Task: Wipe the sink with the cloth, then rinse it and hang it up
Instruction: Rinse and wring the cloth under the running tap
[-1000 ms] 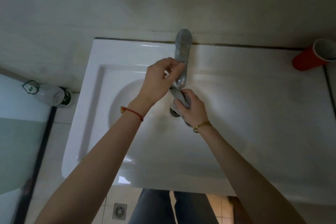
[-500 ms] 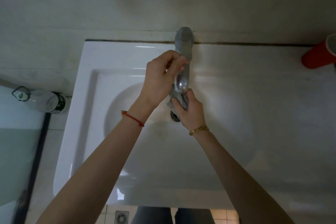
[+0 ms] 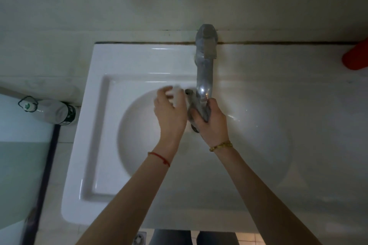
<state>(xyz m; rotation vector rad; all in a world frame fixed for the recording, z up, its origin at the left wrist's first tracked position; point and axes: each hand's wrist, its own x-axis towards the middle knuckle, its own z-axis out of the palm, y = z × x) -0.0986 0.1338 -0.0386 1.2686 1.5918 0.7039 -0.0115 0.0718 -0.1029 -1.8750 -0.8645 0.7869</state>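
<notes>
From my remote seat I see the left hand (image 3: pixel 171 113) over the round bowl of the glossy white ceramic sink (image 3: pixel 99 145), fingers loosely curled and blurred, holding nothing I can make out. Just to its right the right hand (image 3: pixel 212 123) is clenched around the bunched grey cloth (image 3: pixel 196 106), pressed up beneath the tip of the dull chrome faucet spout (image 3: pixel 205 71). The cloth's long axis runs up-left from that fist toward the left fingertips, so I judge the left hand nearest to take its free end.
</notes>
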